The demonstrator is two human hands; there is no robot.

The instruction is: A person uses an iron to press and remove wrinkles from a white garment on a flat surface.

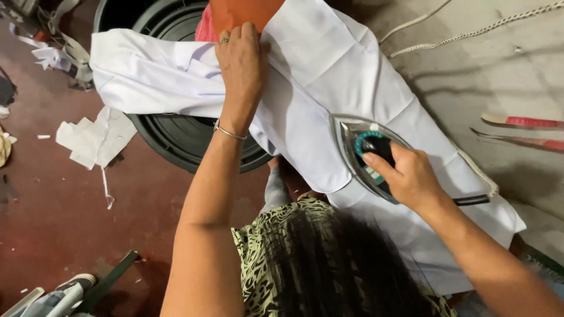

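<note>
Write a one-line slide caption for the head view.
Right hand grips an electric iron on white cloth; left hand presses the cloth flat above a black tub.

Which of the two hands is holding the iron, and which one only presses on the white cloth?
The right hand grips the iron. The left hand, with a ring and bracelet, lies flat on the white cloth.

White cloth [317, 88] spread flat, draped off edge, silver iron [361, 154] (teal dial) resting on it
</note>
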